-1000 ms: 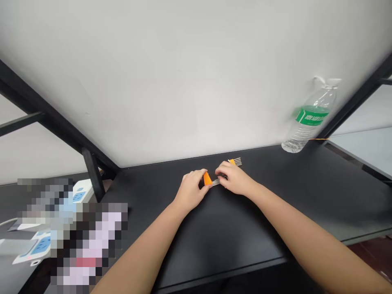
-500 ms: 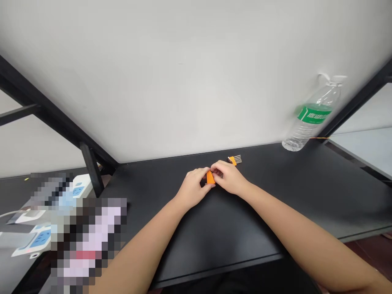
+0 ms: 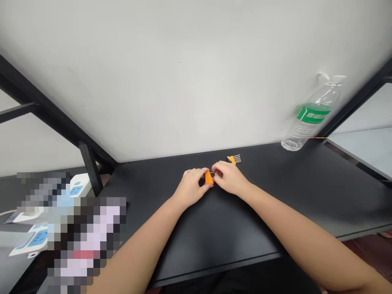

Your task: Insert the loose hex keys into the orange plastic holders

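Pinching a small orange plastic piece with thin metal pins between them, the left hand and right hand meet mid-bench. Its pins run toward 3 o'clock, into the right fingertips. A second orange pin strip lies at 1 o'clock, nearer the right hand.

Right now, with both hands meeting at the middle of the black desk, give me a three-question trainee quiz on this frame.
1. True or false: the left hand and right hand both touch the orange piece.
2. What lies just beyond the right hand? A) a second small orange part with metal pins B) a spoon C) a cup
3. Which thing with a green label stands at the desk's far right?

Key: 1 true; 2 A; 3 the water bottle.
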Demonstrator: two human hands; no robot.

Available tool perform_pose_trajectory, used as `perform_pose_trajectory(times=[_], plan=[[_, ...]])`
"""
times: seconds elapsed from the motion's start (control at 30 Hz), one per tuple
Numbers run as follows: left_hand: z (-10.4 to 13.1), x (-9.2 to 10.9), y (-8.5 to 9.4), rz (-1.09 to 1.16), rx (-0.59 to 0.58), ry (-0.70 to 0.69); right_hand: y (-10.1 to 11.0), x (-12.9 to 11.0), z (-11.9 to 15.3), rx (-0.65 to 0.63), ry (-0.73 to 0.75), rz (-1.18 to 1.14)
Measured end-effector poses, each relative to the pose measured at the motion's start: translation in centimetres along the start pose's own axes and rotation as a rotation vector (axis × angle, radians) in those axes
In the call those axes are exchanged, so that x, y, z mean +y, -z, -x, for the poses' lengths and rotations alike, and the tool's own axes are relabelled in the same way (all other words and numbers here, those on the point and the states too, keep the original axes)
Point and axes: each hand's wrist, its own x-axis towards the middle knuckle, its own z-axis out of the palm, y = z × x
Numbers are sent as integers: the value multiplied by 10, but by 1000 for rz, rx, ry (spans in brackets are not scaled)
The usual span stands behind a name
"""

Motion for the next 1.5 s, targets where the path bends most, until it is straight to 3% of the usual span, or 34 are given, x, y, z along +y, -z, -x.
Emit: perform_pose_trajectory(times=[0.23,0.33,0.5,0.67,0.9,1.03,1.27,1.5], plan=[[0,-9,-1,-87,28,41,21,21,-5,25,-251,26],[-1,-8,0,-82,24,64,31,34,-6,-46,-313,125],[-1,-8,0,-78,43,64,30,41,-2,-191,-235,200],[0,-9,-1,-73,47,70,22,26,4,-264,-96,134],[0,-9,-2,-86,22,64,21,10,5,-322,-86,225],[0,-6,-1,-24,36,31,24,6,4,-239,-83,174],[2,3,0,54,36,-45,13,-9,0,-44,28,-165],[1,1,1,-31,6,-60,7,-6,-2,-31,-158,-207]])
